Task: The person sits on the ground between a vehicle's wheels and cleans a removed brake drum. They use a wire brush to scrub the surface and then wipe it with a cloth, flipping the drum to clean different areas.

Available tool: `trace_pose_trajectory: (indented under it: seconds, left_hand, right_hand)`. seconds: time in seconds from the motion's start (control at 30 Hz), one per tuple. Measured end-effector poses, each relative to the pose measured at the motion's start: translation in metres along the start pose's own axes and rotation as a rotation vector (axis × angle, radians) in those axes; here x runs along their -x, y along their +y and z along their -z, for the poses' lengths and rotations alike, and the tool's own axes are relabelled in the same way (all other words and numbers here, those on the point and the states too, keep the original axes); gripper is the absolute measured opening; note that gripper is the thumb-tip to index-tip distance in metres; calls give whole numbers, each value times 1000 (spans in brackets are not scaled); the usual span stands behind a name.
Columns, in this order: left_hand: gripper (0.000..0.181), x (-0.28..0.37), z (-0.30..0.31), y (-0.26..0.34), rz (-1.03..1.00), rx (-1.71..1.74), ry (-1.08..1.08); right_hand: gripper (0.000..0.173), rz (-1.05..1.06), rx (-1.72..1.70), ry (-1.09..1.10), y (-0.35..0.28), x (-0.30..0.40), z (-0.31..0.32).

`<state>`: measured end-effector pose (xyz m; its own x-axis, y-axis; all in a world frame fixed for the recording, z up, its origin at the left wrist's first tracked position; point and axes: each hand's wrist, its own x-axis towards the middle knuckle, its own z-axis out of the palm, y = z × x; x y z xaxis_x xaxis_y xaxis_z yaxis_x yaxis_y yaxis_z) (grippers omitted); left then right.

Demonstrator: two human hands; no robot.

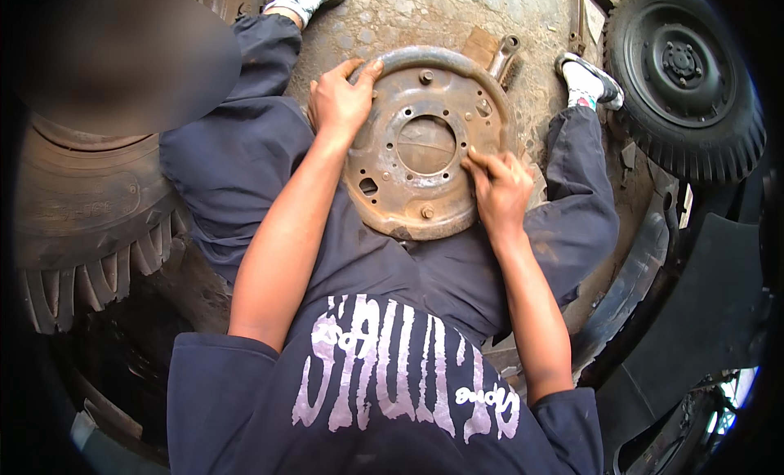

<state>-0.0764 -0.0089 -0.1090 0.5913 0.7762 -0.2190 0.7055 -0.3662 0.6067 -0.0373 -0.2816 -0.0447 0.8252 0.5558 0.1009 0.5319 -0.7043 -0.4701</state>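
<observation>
A rusty round brake backing plate (422, 199) leans between my legs, its lower rim against my trousers. It has a large centre hole ringed by small bolt holes. A bolt head (427, 77) sits near its top and another bolt (427, 211) near its bottom. My left hand (343, 100) grips the upper left rim, thumb on the face. At the right of the centre hole, the thumb and forefinger of my right hand (503, 184) are pinched close to a bolt hole. Whether they hold something small cannot be seen.
Behind the plate, a metal tool with a ring end (505, 51) lies beside a brown flat piece (479, 45) on the rough floor (392, 15). A wheel with a tyre (680, 64) stands at right. Another large tyre (92, 187) is at left, below a blurred patch.
</observation>
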Motion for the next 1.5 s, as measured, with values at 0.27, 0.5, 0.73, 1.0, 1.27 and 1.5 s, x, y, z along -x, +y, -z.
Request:
trace_pose_trajectory:
  seconds: [0.27,0.5,0.73,1.0,1.27,1.5]
  left_hand:
    - [63,1,10,14,91,6,-106]
    - [62,5,13,14,69,45,-127]
    - [64,7,16,20,21,27,-113]
    - [63,6,14,17,31,36,-107]
    - [53,4,13,17,16,58,-83]
    - [47,13,9,16,-90,31,28]
  right_hand:
    - [17,-18,-18,73,7,-45,-10]
    - [21,-284,-156,85,-3,-12,32]
    - [23,-355,-195,-3,16,-3,36]
    - [16,19,59,-103,18,-4,26]
    - [16,-26,92,-198,19,9,30]
    - [12,2,166,-158,23,-7,26]
